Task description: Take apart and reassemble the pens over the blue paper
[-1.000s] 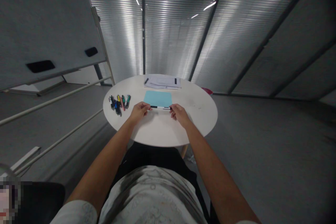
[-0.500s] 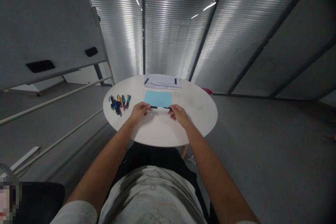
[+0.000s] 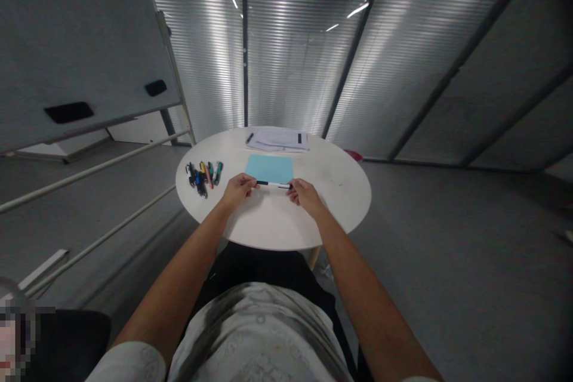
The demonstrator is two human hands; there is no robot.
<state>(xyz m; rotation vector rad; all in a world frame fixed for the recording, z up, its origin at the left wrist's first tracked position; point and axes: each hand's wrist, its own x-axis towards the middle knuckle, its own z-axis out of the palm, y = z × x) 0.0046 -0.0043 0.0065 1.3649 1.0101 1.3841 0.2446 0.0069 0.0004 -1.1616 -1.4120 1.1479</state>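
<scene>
Now the grip of the left hand is pinched tight on one end of a black and white pen. The right hand has its finger and thumb closed on the other end. The pen goes straight across from hand to hand, at the near edge of a blue sheet. I can't tell if the pen touches the sheet.

The sheet lies flat on a round white tabletop. Off to the left of the left hand is a pile of pens, with black, blue, yellow, pink and green ones. At the far edge, past the sheet, are some white papers. A bit of a red thing peeks out behind the tabletop on the right. Past it all are big blinds.
</scene>
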